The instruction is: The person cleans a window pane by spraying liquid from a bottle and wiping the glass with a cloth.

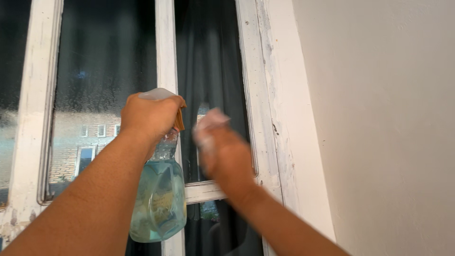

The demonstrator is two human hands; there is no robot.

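Observation:
My left hand (149,114) grips the head of a clear spray bottle (159,204) filled with pale blue liquid, held up in front of the white window frame (166,57). My right hand (220,147) is raised against the right glass pane (211,61), blurred with motion, with something pale and whitish under its fingers that I cannot make out clearly. A dark curtain hangs behind that pane.
The left pane (102,61) reflects a brick building and is speckled with fine droplets. The frame's paint is worn and chipped. A plain white wall (379,118) runs along the right side.

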